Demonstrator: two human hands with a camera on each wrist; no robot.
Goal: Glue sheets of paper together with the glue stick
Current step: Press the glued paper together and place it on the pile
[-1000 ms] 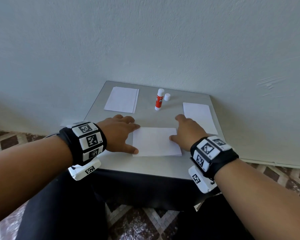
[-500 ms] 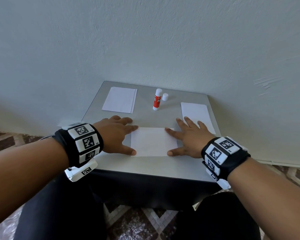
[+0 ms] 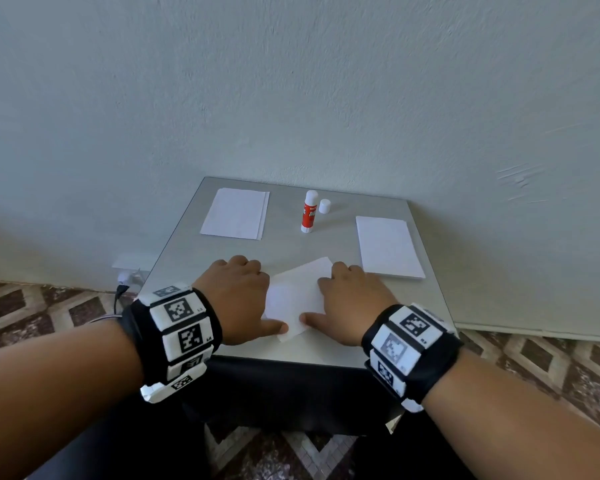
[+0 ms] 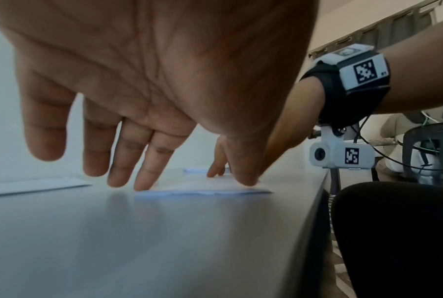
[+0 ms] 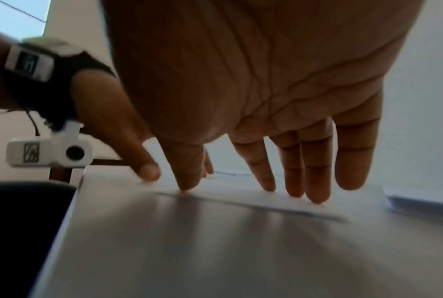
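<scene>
A white sheet [image 3: 293, 299] lies askew on the grey table [image 3: 326, 351] near its front edge. My left hand [image 3: 239, 299] presses its left part with straight fingers [image 4: 144, 177] and the thumb on the near corner. From the right side my right hand [image 3: 352, 299] presses the same sheet [image 5: 240, 193] with straight fingers [image 5: 266, 181] and thumb. An uncapped red and white glue stick [image 3: 308, 213] stands upright at the back middle. Its white cap [image 3: 325, 206] stands beside it.
One stack of white sheets [image 3: 236, 213] lies at the back left, another stack [image 3: 388, 247] at the right side close to the right hand. A pale wall rises right behind the table. The table's front edge is just under my wrists.
The sheet was square to the table edge and is now turned askew. Both hands have moved in over it, closer together, and the right hand has flattened its fingers on it.
</scene>
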